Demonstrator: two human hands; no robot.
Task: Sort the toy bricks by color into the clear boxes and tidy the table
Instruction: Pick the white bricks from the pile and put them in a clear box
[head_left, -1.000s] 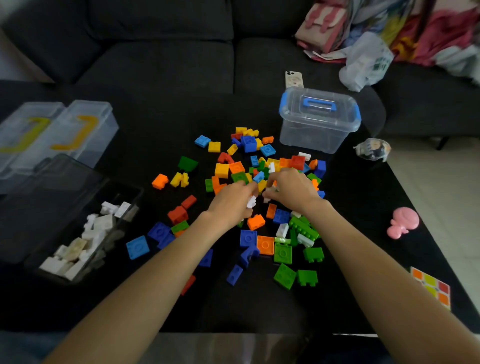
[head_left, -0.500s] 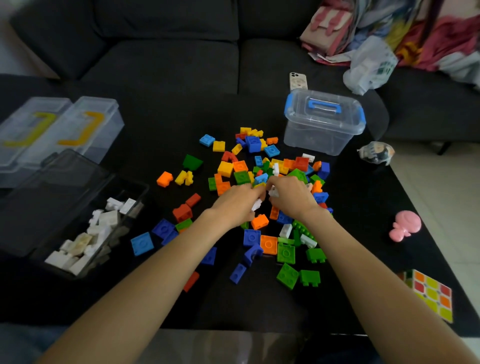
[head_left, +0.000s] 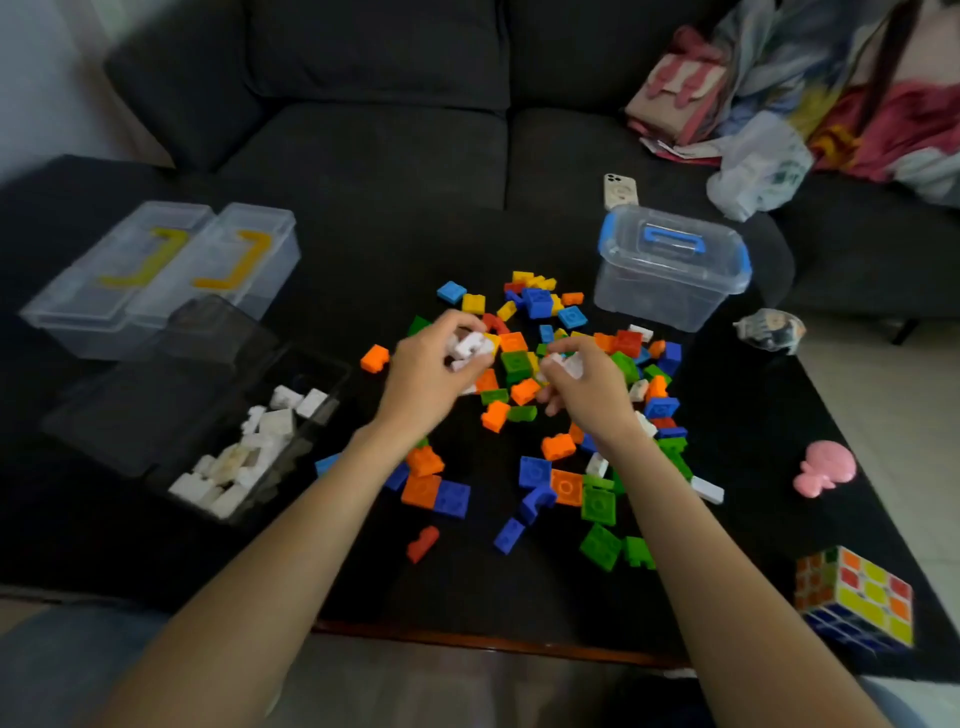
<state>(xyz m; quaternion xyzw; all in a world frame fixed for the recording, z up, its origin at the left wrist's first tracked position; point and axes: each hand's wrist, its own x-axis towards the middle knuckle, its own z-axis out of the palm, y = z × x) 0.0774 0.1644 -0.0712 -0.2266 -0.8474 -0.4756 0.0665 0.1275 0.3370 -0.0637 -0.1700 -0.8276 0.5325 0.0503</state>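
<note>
White bricks (head_left: 470, 347) in both hands (head_left: 431, 371)

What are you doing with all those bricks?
A person is sorting toy bricks by color. The left hand and the right hand each hold a few white bricks, picked from the mixed pile on the black table. The open box on the left already has only white bricks in it. The blue-handled box stays closed.

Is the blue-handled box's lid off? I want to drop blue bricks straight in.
No, the blue-handled box has its lid seated on top with the handle lying flat, and it looks empty inside.
</note>
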